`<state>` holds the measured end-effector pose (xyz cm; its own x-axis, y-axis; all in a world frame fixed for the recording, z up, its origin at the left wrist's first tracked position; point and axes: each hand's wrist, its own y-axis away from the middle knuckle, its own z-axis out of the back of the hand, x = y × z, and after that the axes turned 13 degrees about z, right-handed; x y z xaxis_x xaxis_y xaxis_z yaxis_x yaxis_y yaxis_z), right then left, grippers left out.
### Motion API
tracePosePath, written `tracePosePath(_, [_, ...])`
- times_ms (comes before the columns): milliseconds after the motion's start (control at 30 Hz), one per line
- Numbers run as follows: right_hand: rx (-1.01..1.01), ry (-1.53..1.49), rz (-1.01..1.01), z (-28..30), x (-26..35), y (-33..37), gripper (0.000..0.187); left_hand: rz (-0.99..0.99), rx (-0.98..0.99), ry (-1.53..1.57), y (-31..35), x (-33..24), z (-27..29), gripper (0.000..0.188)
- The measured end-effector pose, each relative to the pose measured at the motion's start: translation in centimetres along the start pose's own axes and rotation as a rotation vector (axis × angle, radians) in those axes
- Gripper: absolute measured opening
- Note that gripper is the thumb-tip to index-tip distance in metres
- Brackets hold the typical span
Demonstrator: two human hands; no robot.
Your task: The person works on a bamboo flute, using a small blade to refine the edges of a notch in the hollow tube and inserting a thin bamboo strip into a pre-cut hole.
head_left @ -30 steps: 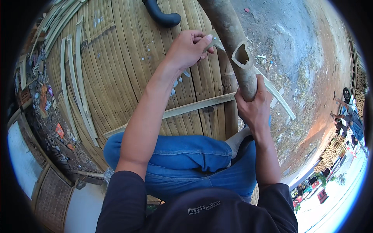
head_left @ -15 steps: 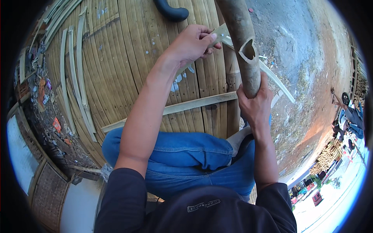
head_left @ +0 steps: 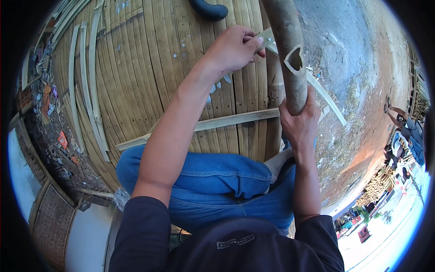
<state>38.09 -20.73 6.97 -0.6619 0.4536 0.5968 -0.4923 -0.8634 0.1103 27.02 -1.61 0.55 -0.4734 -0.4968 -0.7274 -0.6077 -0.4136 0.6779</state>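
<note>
My left hand [head_left: 238,47] is closed, with thumb and fingers pinching the end of a flat, pale bamboo strip [head_left: 266,40] just left of a pole. That thick, brownish bamboo pole [head_left: 290,41] runs from the top edge down into my right hand [head_left: 300,120], whose fingers wrap round its lower end. An oval hole with a raised rim opens in the pole's side above my right hand. A narrow pale strip [head_left: 333,104] sticks out to the right from behind the pole; whether it joins the piece in my left hand is hidden.
I sit on a bamboo-slat platform [head_left: 176,54]. Another bamboo strip [head_left: 235,120] lies across it before my knees, and several long strips [head_left: 86,81] lie at left. A black curved handle [head_left: 210,11] shows at the top. Dirt ground lies right, with a person [head_left: 408,127] farther off.
The view has shifted slightly. My left hand sits a little higher and farther right, still pinching the strip; my right hand keeps its hold on the pole.
</note>
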Motion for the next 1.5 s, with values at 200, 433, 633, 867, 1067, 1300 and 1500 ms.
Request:
tracePosePath(200, [-0.023, 0.069, 0.037, 0.0, 0.0, 0.2, 0.040, -0.049, -0.004, -0.003, 0.0, -0.4, 0.2, 0.029])
tracePosePath(433, [-0.115, -0.030, 0.049, -0.1, -0.1, 0.8, 0.040, -0.046, -0.036, -0.023, -0.5, 0.2, 0.2, 0.025])
tracePosePath(633, [-0.096, -0.037, 0.082, -0.1, 0.5, 0.6, 0.040, -0.049, -0.079, -0.015, -0.1, 0.3, 0.4, 0.027])
tracePosePath(867, [-0.006, 0.035, 0.004, 0.1, 0.6, 0.5, 0.044, -0.103, -0.051, 0.002, -0.7, 0.6, 0.4, 0.028])
tracePosePath(1067, [-0.025, 0.022, 0.067, -0.3, 0.3, 1.0, 0.049, -0.092, -0.062, 0.003, -1.1, 0.7, 0.5, 0.027])
tracePosePath(1300, [-0.058, -0.059, 0.102, -0.2, 1.2, 1.1, 0.040, -0.063, -0.018, 0.023, -0.3, 1.0, 0.5, 0.026])
tracePosePath(1500, [-0.032, -0.048, 0.057, 0.8, 1.8, 0.3, 0.037, -0.024, -0.060, -0.003, -0.2, 0.5, 0.6, 0.027])
